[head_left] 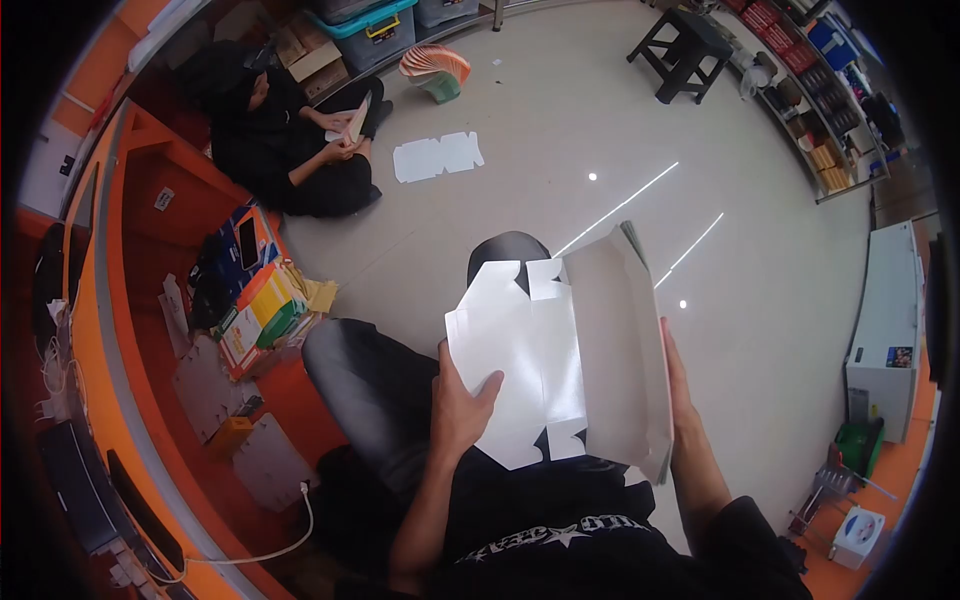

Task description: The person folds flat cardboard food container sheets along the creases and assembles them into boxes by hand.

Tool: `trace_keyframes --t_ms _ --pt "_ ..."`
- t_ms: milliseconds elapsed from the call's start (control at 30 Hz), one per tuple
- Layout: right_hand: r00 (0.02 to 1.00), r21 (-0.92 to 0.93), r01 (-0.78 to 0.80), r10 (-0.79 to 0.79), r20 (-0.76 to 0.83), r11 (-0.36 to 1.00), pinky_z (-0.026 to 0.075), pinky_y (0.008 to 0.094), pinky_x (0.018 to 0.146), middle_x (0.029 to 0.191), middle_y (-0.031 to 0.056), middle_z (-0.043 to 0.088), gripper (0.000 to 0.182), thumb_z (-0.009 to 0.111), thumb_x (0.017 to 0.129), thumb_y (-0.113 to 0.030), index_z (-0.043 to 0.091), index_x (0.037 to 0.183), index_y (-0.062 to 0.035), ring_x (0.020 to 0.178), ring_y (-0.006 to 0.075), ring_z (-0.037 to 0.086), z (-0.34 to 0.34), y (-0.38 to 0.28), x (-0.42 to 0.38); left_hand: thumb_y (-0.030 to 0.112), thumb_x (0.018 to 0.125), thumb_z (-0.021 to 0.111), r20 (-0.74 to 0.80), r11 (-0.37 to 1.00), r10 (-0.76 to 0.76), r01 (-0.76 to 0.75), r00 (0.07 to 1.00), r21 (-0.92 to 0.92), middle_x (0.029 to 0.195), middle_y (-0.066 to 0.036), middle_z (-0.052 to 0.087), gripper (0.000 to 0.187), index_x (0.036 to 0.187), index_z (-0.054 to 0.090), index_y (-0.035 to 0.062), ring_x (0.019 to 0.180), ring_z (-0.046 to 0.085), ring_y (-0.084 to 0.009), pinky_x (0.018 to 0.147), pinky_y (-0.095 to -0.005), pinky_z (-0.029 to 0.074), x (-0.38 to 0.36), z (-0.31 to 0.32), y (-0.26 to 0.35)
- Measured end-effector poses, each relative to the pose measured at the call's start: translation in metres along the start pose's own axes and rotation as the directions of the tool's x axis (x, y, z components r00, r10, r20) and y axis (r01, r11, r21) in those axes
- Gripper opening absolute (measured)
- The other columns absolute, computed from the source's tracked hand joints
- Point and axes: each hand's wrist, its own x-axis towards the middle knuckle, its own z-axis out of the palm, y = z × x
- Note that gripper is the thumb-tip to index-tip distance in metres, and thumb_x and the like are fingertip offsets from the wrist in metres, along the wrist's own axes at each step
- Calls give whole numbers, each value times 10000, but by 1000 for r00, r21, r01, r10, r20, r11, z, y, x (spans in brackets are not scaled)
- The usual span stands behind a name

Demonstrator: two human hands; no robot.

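Observation:
A white cardboard box blank [515,340] with notched flaps lies across my lap, its glossy inner side up. My left hand [465,410] grips its left edge, thumb on top and the other fingers hidden underneath. The blank's right part [622,350] is bent up into a wall, with layered edges showing at its upper corner. Against the outside of that wall rests my right hand [682,385], holding it from the right; most of its fingers are hidden behind the card.
A co-worker [290,140] sits on the floor at upper left, holding folded card [355,122]. Nearby are a flat white blank [438,157] and a fanned orange-green stack [436,70]. A black stool [682,50] stands at upper right. A phone [247,243] lies left.

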Motion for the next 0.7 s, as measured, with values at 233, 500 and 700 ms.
trace_keyframes --t_ms 233,500,700 --pt "994 105 54 -63 86 993 454 307 973 1326 114 566 694 376 1007 -580 431 1443 -43 1139 175 571 -36 -13 25 1 806 759 75 877 114 -65 991 -476 1263 -122 562 690 1392 395 -9 1165 548 -217 997 -326 442 10 -48 -8" --pt "745 -815 485 -638 194 318 499 433 962 1285 165 612 514 693 866 -100 527 1348 -38 1183 308 597 -16 -24 31 58 779 790 201 960 274 -280 941 6 1300 -147 573 763 1426 393 -20 1224 521 -217 1059 -342 381 47 -117 13" --pt "616 -789 613 -654 440 46 484 404 992 1282 193 604 559 750 807 -127 546 1318 -25 1195 352 584 40 -56 46 182 781 811 472 864 366 -481 802 148 1338 -177 569 826 1460 382 -10 1236 524 -230 1058 -334 383 85 -125 77"
